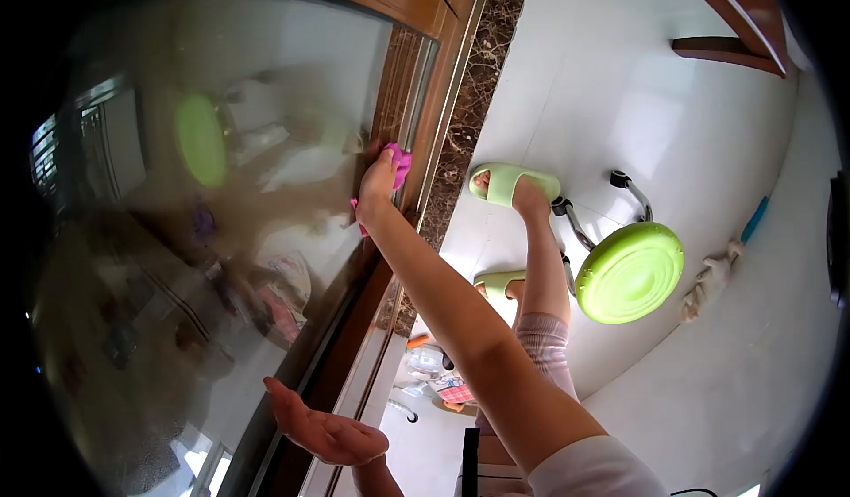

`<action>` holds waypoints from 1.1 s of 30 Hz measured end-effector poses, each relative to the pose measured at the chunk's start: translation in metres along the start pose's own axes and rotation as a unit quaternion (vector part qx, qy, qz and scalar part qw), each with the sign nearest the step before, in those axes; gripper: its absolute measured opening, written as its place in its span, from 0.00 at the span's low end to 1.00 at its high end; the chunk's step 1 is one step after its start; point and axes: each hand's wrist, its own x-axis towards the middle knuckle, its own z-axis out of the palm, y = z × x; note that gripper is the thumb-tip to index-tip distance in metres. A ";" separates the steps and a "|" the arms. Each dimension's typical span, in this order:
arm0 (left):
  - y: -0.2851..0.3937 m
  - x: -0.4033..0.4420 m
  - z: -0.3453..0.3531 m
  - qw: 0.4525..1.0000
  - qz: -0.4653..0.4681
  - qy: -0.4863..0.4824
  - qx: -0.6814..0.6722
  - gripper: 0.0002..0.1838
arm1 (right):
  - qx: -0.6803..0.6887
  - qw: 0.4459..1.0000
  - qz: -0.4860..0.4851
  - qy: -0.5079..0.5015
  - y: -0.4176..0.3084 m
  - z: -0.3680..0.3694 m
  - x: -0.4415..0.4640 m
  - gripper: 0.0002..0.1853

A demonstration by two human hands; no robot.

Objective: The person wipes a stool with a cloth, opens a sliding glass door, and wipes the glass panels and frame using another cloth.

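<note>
The head camera looks down, close to the right hand point(379, 183) and left hand point(329, 431).

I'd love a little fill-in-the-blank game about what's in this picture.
1. The right hand grips a cloth whose colour is ____.
2. The left hand holds ____.
3. Seen from above, the seat of the stool is ____ in shape.
4. The slippers and that seat share one colour: light ____.

Missing words: pink; nothing; round; green.

Two hands point(329, 435), one pink cloth point(400, 166), two green slippers point(503, 184), one green stool point(630, 274)
</note>
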 end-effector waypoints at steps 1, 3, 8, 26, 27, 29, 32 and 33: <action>0.006 0.009 -0.001 1.000 0.010 -0.006 -0.011 0.28 | 0.008 1.000 -0.029 -0.006 -0.031 0.015 -0.011 0.40; 0.018 0.028 -0.008 0.999 0.027 -0.019 -0.030 0.28 | 0.063 0.994 -0.084 -0.035 -0.076 0.037 -0.042 0.38; 0.054 0.096 -0.025 0.995 0.073 0.034 -0.058 0.27 | 0.226 0.915 -0.271 -0.195 -0.203 0.097 -0.179 0.31; 0.161 0.265 -0.167 0.952 0.161 0.257 -0.040 0.32 | -0.098 0.825 -0.510 -0.221 -0.294 0.148 -0.416 0.36; 0.164 0.268 -0.179 0.951 0.156 0.262 -0.047 0.32 | -0.112 0.780 -0.556 -0.266 -0.293 0.142 -0.476 0.37; 0.173 0.276 -0.200 0.954 0.149 0.258 -0.048 0.34 | -0.121 0.660 -0.652 -0.353 -0.284 0.131 -0.560 0.36; 0.177 0.283 -0.228 0.958 0.135 0.244 -0.066 0.36 | -0.150 0.567 -0.713 -0.385 -0.280 0.127 -0.597 0.36; 0.175 0.289 -0.226 0.953 0.132 0.255 -0.094 0.36 | -0.155 0.549 -0.728 -0.381 -0.282 0.131 -0.596 0.36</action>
